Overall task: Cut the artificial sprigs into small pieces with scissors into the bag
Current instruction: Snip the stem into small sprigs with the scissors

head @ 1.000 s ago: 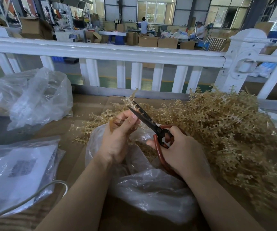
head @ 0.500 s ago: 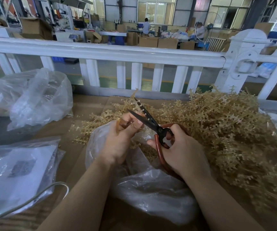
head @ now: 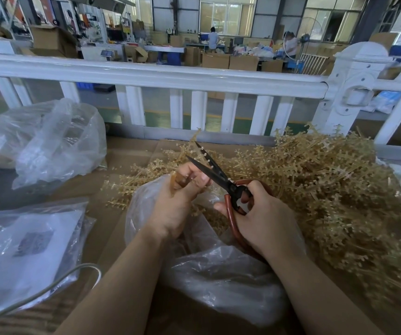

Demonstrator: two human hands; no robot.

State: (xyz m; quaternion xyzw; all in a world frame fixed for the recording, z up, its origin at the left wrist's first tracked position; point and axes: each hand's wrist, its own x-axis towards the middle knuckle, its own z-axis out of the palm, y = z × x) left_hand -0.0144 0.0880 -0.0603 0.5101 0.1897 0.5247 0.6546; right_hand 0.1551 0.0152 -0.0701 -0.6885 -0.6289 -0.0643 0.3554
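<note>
L hand pinches a short tan plastic sprig over the clear plastic bag, near centre. R hand grips red-handled black scissors, blades apart. I'd feed the stem deep, snip short, keeping fingertips clear.

— What colours are in front of you?
— Your scissors have black blades and reddish-brown handles. The sprig pile is tan-gold all over.
— And the rest?
— The plastic bag is clear, the railing white, the cardboard brown.
</note>
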